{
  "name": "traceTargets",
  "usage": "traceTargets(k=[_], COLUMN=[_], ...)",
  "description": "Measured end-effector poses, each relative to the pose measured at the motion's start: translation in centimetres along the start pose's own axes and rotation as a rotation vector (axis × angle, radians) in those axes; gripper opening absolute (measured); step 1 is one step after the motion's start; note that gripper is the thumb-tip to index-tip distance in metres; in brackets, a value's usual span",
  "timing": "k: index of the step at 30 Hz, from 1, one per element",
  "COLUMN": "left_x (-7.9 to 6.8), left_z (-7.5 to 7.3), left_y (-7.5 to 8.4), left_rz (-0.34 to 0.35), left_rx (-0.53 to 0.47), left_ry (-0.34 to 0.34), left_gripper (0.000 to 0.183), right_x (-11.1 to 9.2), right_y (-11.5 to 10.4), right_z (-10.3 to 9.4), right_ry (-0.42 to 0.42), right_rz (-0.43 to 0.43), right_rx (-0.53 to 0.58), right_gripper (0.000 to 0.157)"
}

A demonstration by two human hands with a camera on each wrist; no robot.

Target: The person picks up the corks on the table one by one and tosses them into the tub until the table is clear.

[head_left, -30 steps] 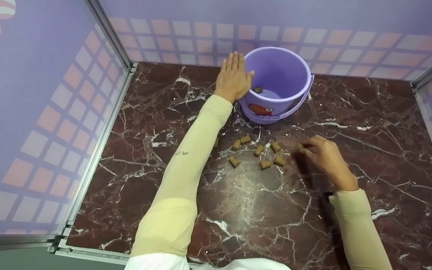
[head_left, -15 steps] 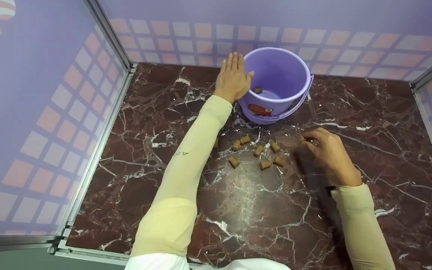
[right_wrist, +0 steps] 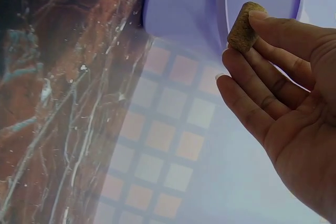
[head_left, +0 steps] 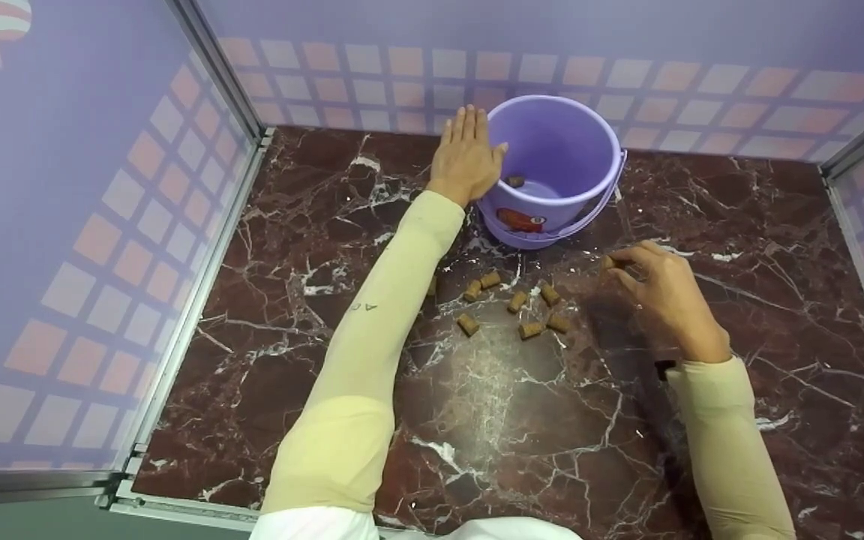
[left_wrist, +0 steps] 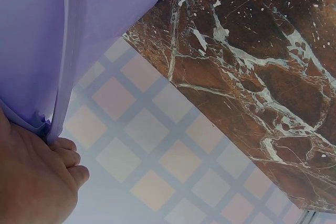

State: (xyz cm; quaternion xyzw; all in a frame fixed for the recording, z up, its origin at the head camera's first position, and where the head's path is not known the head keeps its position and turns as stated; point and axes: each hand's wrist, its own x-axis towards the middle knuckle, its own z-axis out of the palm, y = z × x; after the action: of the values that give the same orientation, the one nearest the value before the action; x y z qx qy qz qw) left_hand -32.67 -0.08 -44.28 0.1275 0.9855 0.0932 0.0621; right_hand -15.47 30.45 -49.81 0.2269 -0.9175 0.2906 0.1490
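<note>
A purple bucket (head_left: 526, 217) stands upright near the back wall, with one cork (head_left: 514, 181) visible inside. My left hand (head_left: 466, 161) rests against the left of its rim, fingers straight in the head view and thumb at the rim. In the left wrist view, that hand (left_wrist: 37, 179) touches the bucket rim (left_wrist: 62, 98). To the right and front of the bucket, my right hand (head_left: 661, 289) pinches another cork (head_left: 609, 266) above the table. The right wrist view shows this cork (right_wrist: 244, 29) between thumb and fingers, the lower fingers extended.
Several loose corks (head_left: 517, 301) lie in front of the bucket, one partly hidden by the left sleeve (head_left: 372, 330). The bucket's handle (head_left: 598, 214) hangs down its right front. Panels (head_left: 372, 75) enclose the back and sides of the dark marbled table (head_left: 312, 247).
My right hand has lifted and moved away toward the back, carrying the cork, which now shows more clearly at its fingertips. The left hand and bucket stay nearly still.
</note>
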Motion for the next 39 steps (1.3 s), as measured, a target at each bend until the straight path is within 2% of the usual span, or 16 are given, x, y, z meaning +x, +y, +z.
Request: traceTargets(k=[13, 21, 32, 39], left_x=[-0.1, -0.2, -0.1, 0.0], left_z=[0.0, 0.0, 0.0, 0.0], left_y=[0.1, 0.3, 0.1, 0.0], left_rz=[0.01, 0.013, 0.013, 0.006], left_rx=[0.01, 0.012, 0.011, 0.016], left_ry=[0.017, 0.016, 0.003, -0.005], left_gripper=[0.072, 0.072, 0.073, 0.073], right_x=[1.0, 1.4, 2.2, 2.7], right_y=[-0.8, -0.9, -1.0, -1.3], right_z=[-1.1, -1.5, -1.7, -2.0], right_ry=[0.004, 0.0, 0.043, 0.052], right_rz=[0.045, 0.056, -0.014, -0.013], right_rx=[0.025, 0.004, -0.014, -0.01], right_gripper=[0.019, 0.02, 0.024, 0.023])
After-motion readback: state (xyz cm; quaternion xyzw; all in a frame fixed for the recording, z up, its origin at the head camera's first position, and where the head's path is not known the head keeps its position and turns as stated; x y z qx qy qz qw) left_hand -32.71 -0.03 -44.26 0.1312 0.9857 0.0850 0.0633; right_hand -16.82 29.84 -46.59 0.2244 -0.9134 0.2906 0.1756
